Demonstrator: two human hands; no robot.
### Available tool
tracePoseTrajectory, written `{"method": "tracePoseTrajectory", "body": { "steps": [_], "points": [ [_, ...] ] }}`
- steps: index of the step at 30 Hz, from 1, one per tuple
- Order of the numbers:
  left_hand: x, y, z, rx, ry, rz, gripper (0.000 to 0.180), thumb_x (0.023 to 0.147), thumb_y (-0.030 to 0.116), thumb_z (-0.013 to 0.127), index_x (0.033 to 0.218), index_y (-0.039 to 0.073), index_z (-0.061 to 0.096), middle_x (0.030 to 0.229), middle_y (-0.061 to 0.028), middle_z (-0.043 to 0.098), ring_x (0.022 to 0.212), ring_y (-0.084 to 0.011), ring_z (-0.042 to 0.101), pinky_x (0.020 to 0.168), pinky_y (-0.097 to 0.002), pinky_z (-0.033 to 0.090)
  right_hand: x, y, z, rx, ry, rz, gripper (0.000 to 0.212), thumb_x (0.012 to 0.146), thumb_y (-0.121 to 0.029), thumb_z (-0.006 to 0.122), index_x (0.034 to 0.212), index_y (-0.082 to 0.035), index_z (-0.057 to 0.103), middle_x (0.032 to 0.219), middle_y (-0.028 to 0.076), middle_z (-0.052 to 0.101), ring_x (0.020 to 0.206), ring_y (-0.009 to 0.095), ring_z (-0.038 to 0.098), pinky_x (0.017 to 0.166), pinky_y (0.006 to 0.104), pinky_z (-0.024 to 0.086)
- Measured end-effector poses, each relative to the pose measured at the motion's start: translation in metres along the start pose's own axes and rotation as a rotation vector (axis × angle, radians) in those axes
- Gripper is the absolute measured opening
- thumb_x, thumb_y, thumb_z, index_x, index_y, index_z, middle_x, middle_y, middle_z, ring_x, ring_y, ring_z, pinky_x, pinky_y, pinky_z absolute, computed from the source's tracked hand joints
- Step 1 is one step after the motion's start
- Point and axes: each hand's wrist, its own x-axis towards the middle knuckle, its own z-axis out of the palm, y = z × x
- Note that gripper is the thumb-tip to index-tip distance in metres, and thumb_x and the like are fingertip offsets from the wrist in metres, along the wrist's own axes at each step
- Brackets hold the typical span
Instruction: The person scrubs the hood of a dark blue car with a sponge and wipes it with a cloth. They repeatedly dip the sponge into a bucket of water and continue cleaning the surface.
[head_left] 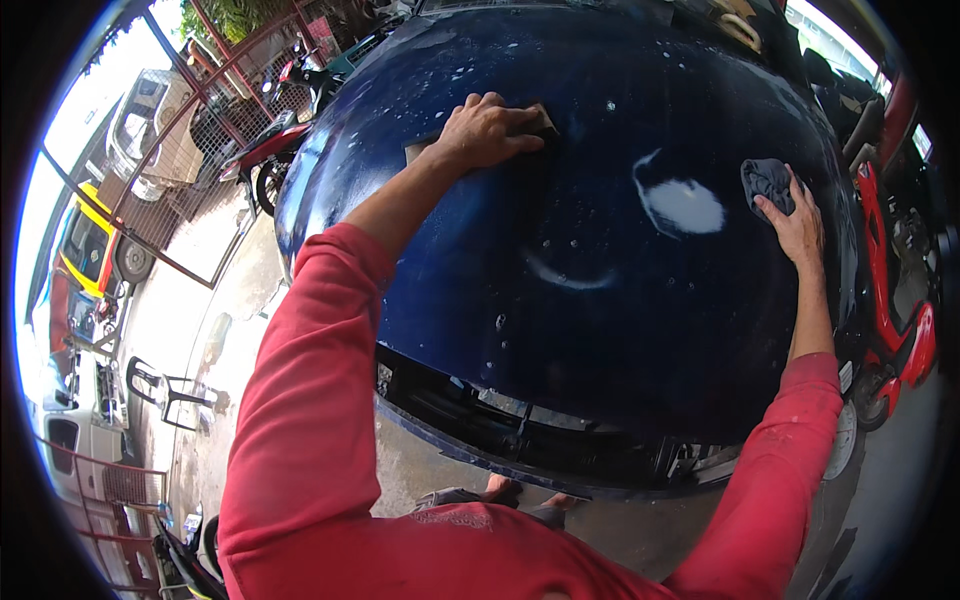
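Observation:
A dark blue car hood (pixel 590 330) spreads out in front of me, dotted with pale specks and scuffs. On its upper left part, my left hand (pixel 485 132) presses down over a brownish sheet that looks like sandpaper (pixel 546 118). Edges of the sheet show on both sides of the hand; the rest is hidden beneath it. At the hood's right side my right hand (pixel 800 225) grips a crumpled dark grey cloth (pixel 765 182), which rests against the paint. Between the hands lies a whitish bare patch (pixel 686 206), nearer the right one.
Below the hood's front edge is the open front of the car (pixel 520 425). A red motorcycle (pixel 270 150) stands beyond the hood's left side, near a wire mesh fence (pixel 150 190). Red bodywork of another motorcycle (pixel 885 290) is close on the right. A metal stand (pixel 180 395) sits on the left floor.

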Motion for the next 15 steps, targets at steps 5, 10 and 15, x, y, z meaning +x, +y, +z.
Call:
{"method": "tracePoseTrajectory", "body": {
  "steps": [5,10,15],
  "points": [
    [-0.085,0.009,0.002,0.016,0.044,-0.034,0.064,0.095,0.066,0.081,0.151,0.035,0.075,0.147,-0.0160,0.063,0.139,-0.0381,0.055,0.118,-0.0503,0.044,-0.004,0.002,0.001,0.038,0.019,-0.022,0.111,0.087,-0.090,0.070,0.175,-0.028,0.042,0.169,0.025,0.052,0.152,0.052,0.053,0.124,0.0607,0.046],
    [-0.080,-0.015,0.013,-0.029,0.114,0.016,0.066,0.092,0.067,0.082,0.150,0.036,0.076,0.149,-0.0159,0.062,0.139,-0.0382,0.055,0.119,-0.0488,0.045,0.000,-0.001,0.002,-0.007,0.035,-0.015,0.108,0.089,-0.089,0.069,0.174,-0.027,0.044,0.167,0.025,0.055,0.150,0.051,0.055,0.123,0.0587,0.048],
    [0.022,-0.020,0.046,0.026,0.139,-0.049,0.064,0.099,0.071,0.072,0.153,0.038,0.071,0.148,-0.0168,0.064,0.137,-0.0392,0.057,0.117,-0.0508,0.046,-0.002,-0.005,-0.002,0.023,0.043,-0.016,0.108,0.089,-0.088,0.068,0.174,-0.025,0.044,0.167,0.025,0.055,0.150,0.051,0.055,0.123,0.0581,0.048]
  ]
}}
